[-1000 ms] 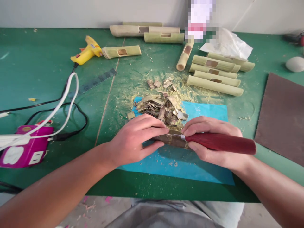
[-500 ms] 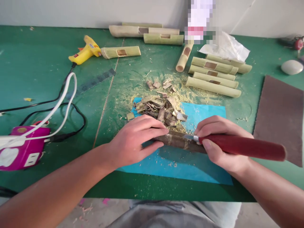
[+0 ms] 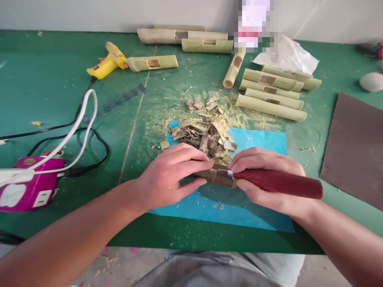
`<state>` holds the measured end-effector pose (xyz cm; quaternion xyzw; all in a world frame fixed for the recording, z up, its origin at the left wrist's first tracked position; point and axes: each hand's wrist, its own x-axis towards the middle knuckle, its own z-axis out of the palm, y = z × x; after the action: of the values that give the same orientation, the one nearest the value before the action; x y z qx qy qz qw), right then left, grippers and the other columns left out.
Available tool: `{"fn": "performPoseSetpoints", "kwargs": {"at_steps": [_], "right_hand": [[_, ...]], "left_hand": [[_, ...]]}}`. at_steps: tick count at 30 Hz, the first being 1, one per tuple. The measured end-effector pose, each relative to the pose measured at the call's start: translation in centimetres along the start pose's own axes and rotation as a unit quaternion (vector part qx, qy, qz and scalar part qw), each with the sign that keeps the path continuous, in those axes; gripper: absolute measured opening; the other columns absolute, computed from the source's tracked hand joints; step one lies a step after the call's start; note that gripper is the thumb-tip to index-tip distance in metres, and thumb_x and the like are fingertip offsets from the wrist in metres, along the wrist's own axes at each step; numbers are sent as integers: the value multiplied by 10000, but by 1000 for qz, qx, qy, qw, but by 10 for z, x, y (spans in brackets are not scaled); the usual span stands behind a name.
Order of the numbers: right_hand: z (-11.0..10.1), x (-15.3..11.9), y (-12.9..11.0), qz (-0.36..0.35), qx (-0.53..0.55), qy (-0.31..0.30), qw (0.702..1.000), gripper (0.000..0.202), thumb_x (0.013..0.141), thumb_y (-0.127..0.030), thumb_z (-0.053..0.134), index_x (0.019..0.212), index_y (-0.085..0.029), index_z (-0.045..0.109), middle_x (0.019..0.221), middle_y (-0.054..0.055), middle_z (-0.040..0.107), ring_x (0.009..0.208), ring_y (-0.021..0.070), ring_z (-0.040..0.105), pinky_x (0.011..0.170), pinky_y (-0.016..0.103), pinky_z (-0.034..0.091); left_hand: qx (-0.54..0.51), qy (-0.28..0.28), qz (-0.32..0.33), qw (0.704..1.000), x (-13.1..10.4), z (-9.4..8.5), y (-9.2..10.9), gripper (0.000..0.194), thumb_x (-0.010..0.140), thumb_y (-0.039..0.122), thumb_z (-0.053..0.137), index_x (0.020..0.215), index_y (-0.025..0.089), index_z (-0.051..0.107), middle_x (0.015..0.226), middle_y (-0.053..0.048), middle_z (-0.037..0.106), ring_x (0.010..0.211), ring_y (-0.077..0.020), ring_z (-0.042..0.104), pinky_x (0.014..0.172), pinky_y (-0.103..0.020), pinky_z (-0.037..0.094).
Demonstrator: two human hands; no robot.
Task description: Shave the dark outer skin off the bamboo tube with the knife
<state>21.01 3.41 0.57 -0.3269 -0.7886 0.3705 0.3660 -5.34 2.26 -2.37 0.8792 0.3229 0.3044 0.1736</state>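
A dark, unpeeled bamboo tube point(image 3: 220, 177) lies crosswise over a blue sheet point(image 3: 221, 215) near the table's front. My left hand point(image 3: 176, 173) is closed on the tube's left end, fingers on top and thumb along the near side. In my right hand point(image 3: 266, 167) is a carving knife with a dark red handle point(image 3: 281, 182). Its short metal blade points left and touches the tube's top, close to my left fingertips. My right fingers and thumb also rest around the tube's right part, whose end they hide. Just beyond lies a heap of bamboo chips point(image 3: 205, 135).
Several light bamboo tubes point(image 3: 271, 107) with cut windows lie at the back right, others at the back. A yellow glue gun point(image 3: 107, 63) and a magenta power box point(image 3: 32, 187) with cables are on the left. A brown sheet point(image 3: 354, 147) lies at right.
My right hand has slid left along the tube with the knife, bringing the blade nearer my left fingers. My left hand stays in place. The view has shifted slightly.
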Motion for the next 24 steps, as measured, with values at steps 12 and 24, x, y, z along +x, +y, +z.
{"fn": "performPoseSetpoints", "kwargs": {"at_steps": [12, 24], "right_hand": [[0, -5, 0, -20, -21, 41, 999, 151, 836, -155, 747, 954, -246, 720, 920, 17, 784, 832, 157, 761, 837, 277, 643], [2, 0, 0, -16, -4, 10, 1000, 168, 824, -128, 739, 946, -243, 732, 913, 18, 779, 833, 156, 757, 825, 281, 647]], "left_hand": [[9, -13, -1, 1000, 2, -3, 1, 195, 958, 183, 690, 1150, 152, 707, 1097, -103, 756, 1003, -219, 705, 899, -359, 582], [4, -4, -1, 1000, 0, 0, -2, 208, 960, 197, 690, 1165, 168, 705, 1105, -103, 755, 1021, -221, 705, 913, -372, 584]]}}
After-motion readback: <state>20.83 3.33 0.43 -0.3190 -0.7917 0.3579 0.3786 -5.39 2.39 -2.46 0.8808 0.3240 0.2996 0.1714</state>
